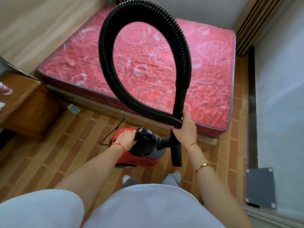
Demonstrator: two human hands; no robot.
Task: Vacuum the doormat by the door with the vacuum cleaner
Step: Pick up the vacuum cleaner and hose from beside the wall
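A red and black canister vacuum cleaner hangs just above the brick-patterned floor in front of me. My left hand grips its black top handle. My right hand holds the black ribbed hose together with the rigid black tube, whose open end points down at the floor. The hose loops high over the bed. No doormat or door is in view.
A bare red mattress on a low bed fills the space ahead. A wooden nightstand stands at the left. A thin black power cord trails on the floor. A white wall and a dark panel lie at the right.
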